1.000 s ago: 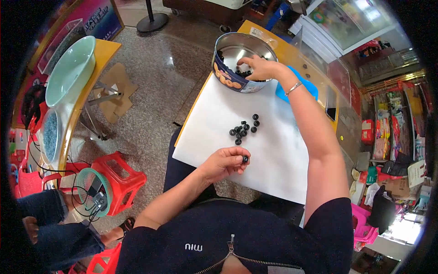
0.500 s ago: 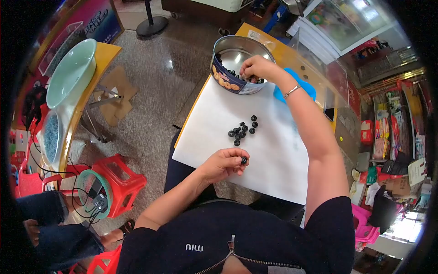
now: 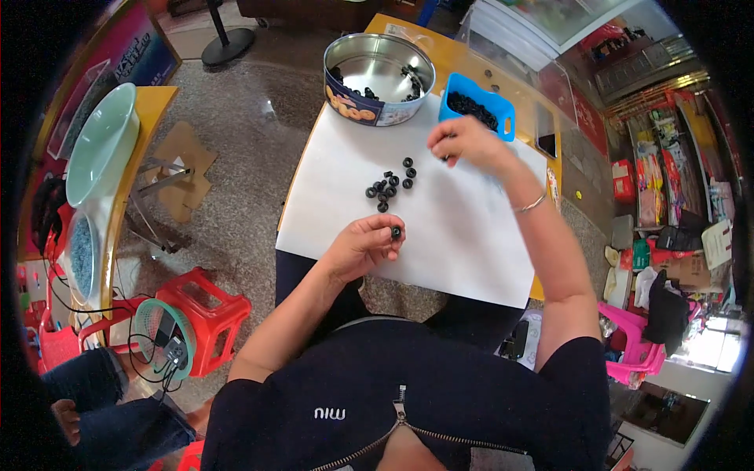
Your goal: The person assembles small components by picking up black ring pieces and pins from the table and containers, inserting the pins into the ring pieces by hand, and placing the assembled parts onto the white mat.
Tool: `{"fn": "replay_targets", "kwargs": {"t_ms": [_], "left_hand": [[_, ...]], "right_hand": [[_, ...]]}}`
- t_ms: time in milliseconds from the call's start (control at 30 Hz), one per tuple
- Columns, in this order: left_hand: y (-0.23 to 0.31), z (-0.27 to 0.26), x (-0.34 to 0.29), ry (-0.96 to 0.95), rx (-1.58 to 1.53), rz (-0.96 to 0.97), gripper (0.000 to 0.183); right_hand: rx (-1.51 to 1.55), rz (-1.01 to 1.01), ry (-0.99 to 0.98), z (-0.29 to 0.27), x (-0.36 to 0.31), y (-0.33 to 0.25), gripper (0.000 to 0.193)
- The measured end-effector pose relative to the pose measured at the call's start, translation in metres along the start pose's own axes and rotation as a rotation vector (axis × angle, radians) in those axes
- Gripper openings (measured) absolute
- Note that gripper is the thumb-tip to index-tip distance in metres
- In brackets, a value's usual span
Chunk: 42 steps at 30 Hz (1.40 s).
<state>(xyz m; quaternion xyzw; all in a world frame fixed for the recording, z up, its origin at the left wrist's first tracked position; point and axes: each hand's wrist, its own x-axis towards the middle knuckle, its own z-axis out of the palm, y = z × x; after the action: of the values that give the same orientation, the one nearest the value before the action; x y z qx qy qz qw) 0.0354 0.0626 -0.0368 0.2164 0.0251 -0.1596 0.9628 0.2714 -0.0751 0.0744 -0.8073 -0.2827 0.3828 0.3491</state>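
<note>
My left hand (image 3: 365, 247) pinches a small black ring-shaped part (image 3: 397, 233) between thumb and fingertips, over the near edge of a white sheet (image 3: 463, 235). A loose cluster of similar black parts (image 3: 390, 190) lies on the sheet just beyond it. My right hand (image 3: 475, 145) hovers above the sheet with fingers closed. A small dark piece shows at its fingertips, too small to make out. Behind that hand stands a blue plastic basket (image 3: 509, 125) filled with black parts. A round metal tin (image 3: 353, 107) at the far left of the sheet holds more black pieces along its inner wall.
The sheet covers a yellow table (image 3: 448, 49), where a phone (image 3: 546, 143) lies at the right. Left of me are a green basin (image 3: 102, 145) on another table, a red stool (image 3: 212, 314) and a seated person's legs (image 3: 126, 408). Stocked shelves (image 3: 660, 188) stand at the right.
My right hand has come out of the tin and moved nearer, to over the sheet by the blue basket. My left hand keeps its black part. The whole view has shifted slightly.
</note>
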Motion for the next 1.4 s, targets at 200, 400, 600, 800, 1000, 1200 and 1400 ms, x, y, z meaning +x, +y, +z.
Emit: {"fn": "replay_targets", "kwargs": {"t_ms": [200, 400, 600, 800, 1000, 1200, 1400], "left_hand": [[-0.004, -0.001, 0.0, 0.019, 0.046, 0.029, 0.025], [-0.005, 0.003, -0.001, 0.044, 0.051, 0.028, 0.026], [-0.006, 0.001, 0.0, 0.033, 0.057, 0.063, 0.025], [-0.006, 0.003, -0.001, 0.02, 0.063, 0.077, 0.024], [-0.007, 0.004, 0.001, 0.03, 0.092, 0.088, 0.024], [-0.007, 0.013, 0.001, 0.081, 0.108, 0.107, 0.024], [-0.015, 0.032, -0.004, 0.095, 0.078, 0.105, 0.024]], "right_hand": [[-0.442, -0.372, 0.377, 0.063, -0.008, 0.057, 0.015], [-0.299, -0.303, 0.339, 0.063, -0.026, 0.055, 0.025], [-0.055, -0.154, 0.307, 0.047, -0.045, 0.045, 0.026], [0.057, -0.039, 0.551, 0.058, -0.064, 0.064, 0.02], [-0.208, -0.186, 0.771, 0.088, -0.059, 0.084, 0.018], [-0.483, -0.157, 0.817, 0.1, -0.054, 0.08, 0.015], [0.274, -0.134, 0.67, 0.117, -0.103, 0.048, 0.014]]}}
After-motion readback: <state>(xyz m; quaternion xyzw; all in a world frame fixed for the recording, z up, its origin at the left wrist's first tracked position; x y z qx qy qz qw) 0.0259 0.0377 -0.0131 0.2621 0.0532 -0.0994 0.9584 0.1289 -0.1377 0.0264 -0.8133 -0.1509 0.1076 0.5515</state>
